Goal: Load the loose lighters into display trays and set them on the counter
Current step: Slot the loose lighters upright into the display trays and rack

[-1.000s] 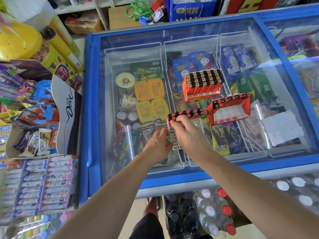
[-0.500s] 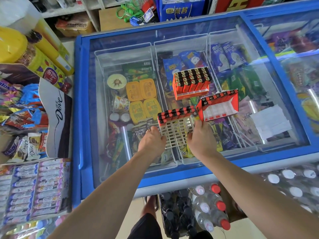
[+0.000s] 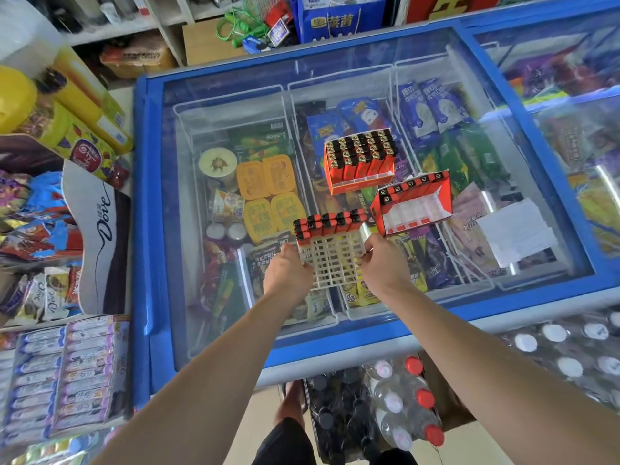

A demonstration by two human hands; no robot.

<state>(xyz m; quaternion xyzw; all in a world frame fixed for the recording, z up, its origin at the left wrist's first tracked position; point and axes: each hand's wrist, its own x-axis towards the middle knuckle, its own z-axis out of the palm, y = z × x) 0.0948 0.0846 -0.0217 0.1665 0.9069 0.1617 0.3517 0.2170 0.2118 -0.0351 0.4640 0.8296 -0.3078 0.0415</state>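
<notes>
Centre frame, on the freezer lid [image 3: 208, 203]: left hand [image 3: 287, 273] and right hand [image 3: 380, 263] pinch opposite edges of the white grid tray [image 3: 332, 260], likely light and rigid, its far row holding lighters [image 3: 330, 224]. Beyond: partly filled red tray [image 3: 414, 206], then full tray [image 3: 360, 161].

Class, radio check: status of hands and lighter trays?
Left hand and right hand gripping white grid tray. One lighter row loaded. Nothing blocking.

Small shop: ice-cream freezer [image 3: 144, 229], candy racks [image 3: 63, 374], bottled drinks [image 3: 402, 407].
</notes>
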